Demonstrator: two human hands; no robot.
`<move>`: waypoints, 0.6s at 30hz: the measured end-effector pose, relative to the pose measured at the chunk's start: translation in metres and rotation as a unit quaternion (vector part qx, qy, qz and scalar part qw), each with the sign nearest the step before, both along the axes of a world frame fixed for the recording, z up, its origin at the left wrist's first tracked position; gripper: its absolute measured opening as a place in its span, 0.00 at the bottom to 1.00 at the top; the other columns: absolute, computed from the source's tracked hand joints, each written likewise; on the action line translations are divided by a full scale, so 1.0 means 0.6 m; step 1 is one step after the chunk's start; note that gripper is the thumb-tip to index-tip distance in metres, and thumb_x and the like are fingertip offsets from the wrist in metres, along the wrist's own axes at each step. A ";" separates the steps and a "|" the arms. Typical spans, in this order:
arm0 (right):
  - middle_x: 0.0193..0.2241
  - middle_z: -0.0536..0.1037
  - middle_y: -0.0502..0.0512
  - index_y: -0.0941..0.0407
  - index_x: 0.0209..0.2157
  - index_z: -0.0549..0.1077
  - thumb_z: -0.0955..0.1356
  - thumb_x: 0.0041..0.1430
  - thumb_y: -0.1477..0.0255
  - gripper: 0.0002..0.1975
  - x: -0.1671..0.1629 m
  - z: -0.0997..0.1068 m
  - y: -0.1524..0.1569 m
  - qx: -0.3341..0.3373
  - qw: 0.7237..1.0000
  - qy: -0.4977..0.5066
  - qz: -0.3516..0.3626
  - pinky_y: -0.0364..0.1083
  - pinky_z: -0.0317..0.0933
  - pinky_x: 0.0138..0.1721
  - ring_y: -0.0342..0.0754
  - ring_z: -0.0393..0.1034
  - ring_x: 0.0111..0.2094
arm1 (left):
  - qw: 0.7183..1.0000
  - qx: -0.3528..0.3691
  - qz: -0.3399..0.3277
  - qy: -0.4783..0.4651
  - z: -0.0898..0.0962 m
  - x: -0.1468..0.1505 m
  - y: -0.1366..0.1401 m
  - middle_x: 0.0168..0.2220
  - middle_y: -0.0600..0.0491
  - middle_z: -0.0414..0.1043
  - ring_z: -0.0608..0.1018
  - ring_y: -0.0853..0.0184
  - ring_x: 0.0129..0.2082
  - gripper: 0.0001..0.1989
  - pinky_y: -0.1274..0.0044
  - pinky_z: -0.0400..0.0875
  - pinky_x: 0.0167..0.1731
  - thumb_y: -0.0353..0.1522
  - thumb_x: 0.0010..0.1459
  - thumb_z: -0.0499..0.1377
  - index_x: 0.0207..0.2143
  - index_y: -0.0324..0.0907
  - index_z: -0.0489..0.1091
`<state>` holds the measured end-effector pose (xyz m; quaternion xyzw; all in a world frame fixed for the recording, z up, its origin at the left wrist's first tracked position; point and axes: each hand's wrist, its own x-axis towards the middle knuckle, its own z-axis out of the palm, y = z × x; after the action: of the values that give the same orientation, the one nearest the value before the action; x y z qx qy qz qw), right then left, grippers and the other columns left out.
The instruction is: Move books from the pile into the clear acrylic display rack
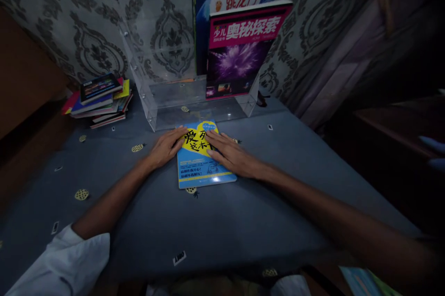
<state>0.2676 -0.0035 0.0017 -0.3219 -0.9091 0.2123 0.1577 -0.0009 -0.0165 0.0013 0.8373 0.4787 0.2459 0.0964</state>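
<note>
Nearby: rack [205,113], piled books [99,97]; left hand [168,146] and right hand [233,154] unclosed on blue book [194,164].

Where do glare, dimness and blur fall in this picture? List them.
Head view: dim overall, nearly black at the right edge; head view: glare spot low on the blue book, small glints on the clear stand; head view: right forearm softens and darkens toward the lower right corner, while the magenta book's title is legible.

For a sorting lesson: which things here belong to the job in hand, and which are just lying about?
Seemingly in the job:
- blue book, left hand and right hand on it
- perhaps the clear stand behind it

Seemingly just about:
- pile of books, left
- purple book on the stand
</note>
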 end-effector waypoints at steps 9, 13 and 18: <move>0.69 0.58 0.60 0.56 0.67 0.59 0.55 0.71 0.59 0.29 -0.013 -0.016 0.079 0.021 0.999 0.004 -0.044 0.64 0.43 0.68 0.56 0.47 0.70 | 1.000 0.005 0.002 0.004 -0.004 -0.001 0.003 0.61 0.45 0.69 0.69 0.59 0.63 0.23 0.60 0.65 0.62 0.39 0.69 0.47 0.59 0.40 0.68; 0.69 0.58 0.62 0.58 0.67 0.60 0.55 0.71 0.61 0.29 -0.012 -0.020 0.067 0.036 0.998 -0.004 -0.055 0.63 0.45 0.68 0.57 0.46 0.71 | 1.000 0.005 0.001 0.018 -0.002 -0.001 0.001 0.62 0.46 0.69 0.68 0.59 0.64 0.22 0.59 0.62 0.63 0.38 0.69 0.47 0.60 0.41 0.67; 0.69 0.57 0.64 0.61 0.68 0.57 0.56 0.70 0.60 0.31 -0.001 -0.024 0.027 0.062 0.995 -0.019 -0.071 0.63 0.45 0.68 0.59 0.45 0.71 | 1.000 0.021 0.014 0.015 -0.009 0.001 -0.002 0.62 0.46 0.68 0.68 0.60 0.64 0.22 0.60 0.61 0.64 0.37 0.69 0.46 0.60 0.40 0.67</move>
<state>0.2671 0.0126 -0.0126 -0.3792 -0.8981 0.1380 0.1750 -0.0005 -0.0178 -0.0042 0.8362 0.4862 0.2446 0.0678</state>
